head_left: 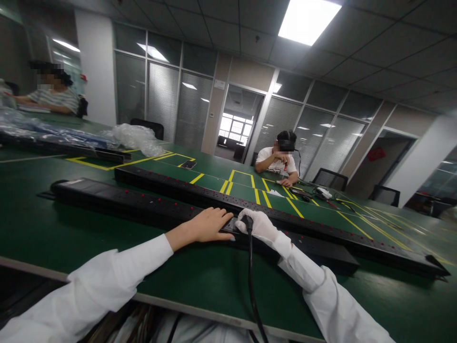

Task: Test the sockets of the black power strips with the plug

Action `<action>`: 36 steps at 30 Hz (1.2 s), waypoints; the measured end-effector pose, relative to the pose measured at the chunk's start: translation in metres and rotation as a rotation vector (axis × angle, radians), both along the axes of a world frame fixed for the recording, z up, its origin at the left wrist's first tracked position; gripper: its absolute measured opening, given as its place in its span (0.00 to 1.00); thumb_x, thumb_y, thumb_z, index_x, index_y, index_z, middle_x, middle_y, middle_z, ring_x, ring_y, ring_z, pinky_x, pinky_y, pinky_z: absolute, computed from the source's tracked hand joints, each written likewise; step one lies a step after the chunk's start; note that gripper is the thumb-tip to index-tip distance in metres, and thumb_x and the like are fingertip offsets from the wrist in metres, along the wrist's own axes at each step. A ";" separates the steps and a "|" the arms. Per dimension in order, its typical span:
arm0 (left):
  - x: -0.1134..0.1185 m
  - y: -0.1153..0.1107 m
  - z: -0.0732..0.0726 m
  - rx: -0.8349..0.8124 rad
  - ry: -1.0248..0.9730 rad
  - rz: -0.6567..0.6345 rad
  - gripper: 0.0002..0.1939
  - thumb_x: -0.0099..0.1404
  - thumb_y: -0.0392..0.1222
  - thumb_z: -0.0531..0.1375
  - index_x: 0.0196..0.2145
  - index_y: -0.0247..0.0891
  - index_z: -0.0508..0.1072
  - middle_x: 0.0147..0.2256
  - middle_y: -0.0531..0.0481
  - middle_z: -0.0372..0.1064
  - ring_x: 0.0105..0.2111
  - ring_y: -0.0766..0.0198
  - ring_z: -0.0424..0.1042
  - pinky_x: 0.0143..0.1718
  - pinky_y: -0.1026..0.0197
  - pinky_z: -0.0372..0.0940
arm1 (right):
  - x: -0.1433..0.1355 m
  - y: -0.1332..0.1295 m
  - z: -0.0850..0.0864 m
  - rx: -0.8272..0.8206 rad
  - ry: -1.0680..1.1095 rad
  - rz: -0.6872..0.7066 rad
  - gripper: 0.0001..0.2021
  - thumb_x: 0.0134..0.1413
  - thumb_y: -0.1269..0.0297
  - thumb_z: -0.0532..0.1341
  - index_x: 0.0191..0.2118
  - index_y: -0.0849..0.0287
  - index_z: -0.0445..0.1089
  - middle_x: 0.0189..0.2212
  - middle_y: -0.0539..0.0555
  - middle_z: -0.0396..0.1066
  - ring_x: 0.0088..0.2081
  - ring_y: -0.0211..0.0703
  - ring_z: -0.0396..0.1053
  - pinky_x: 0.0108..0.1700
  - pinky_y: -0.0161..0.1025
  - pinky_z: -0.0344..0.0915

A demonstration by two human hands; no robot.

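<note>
A long black power strip (pixel 103 194) with red dots along its top lies across the green table in front of me. My left hand (pixel 209 225), bare, rests flat on its middle with the fingers stretched out. Just right of it, my right hand (pixel 262 225) in a white glove grips a black power plug (pixel 249 223) against the strip's top. Whether the plug sits fully in a socket is hidden by the fingers. From the plug a black cable (pixel 251 281) runs down over the table's near edge. Behind lies a second long black power strip (pixel 153 178), roughly parallel.
Clear plastic wrapping (pixel 137 139) and more wrapped black strips (pixel 89 151) lie at the left. A phone (pixel 189 164) rests near yellow tape lines. Across the green table (pixel 200 295) a person (pixel 276 159) sits by cables (pixel 323 193); another person (pixel 53 97) sits far left.
</note>
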State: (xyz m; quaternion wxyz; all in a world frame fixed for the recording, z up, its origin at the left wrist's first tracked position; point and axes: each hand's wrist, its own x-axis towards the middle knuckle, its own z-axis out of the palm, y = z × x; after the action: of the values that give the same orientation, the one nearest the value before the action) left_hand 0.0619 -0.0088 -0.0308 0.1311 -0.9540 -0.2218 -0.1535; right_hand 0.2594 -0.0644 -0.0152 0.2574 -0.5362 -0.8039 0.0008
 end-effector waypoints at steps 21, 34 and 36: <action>0.000 -0.001 0.000 -0.001 -0.013 -0.001 0.35 0.57 0.66 0.41 0.52 0.37 0.57 0.41 0.42 0.65 0.38 0.55 0.66 0.39 0.56 0.56 | 0.002 0.000 0.001 -0.106 0.152 0.078 0.10 0.48 0.59 0.55 0.29 0.61 0.65 0.19 0.46 0.61 0.21 0.29 0.55 0.25 0.29 0.54; -0.001 -0.002 0.001 -0.022 -0.024 -0.008 0.35 0.57 0.65 0.41 0.52 0.37 0.58 0.41 0.42 0.65 0.39 0.55 0.65 0.39 0.57 0.56 | 0.004 -0.001 0.003 -0.130 0.164 0.122 0.11 0.48 0.57 0.56 0.31 0.61 0.66 0.25 0.49 0.66 0.26 0.33 0.60 0.30 0.31 0.59; -0.001 -0.001 0.001 -0.028 -0.024 -0.007 0.35 0.57 0.66 0.41 0.52 0.37 0.58 0.41 0.42 0.65 0.39 0.55 0.65 0.39 0.57 0.56 | 0.005 0.000 0.003 -0.151 0.217 0.144 0.12 0.48 0.56 0.56 0.30 0.61 0.66 0.25 0.49 0.66 0.26 0.33 0.60 0.30 0.31 0.59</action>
State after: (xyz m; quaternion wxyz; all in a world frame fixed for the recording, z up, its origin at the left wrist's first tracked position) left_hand 0.0610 -0.0101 -0.0302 0.1143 -0.9546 -0.2220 -0.1624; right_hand 0.2641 -0.0643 -0.0118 0.3009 -0.4916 -0.8055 0.1376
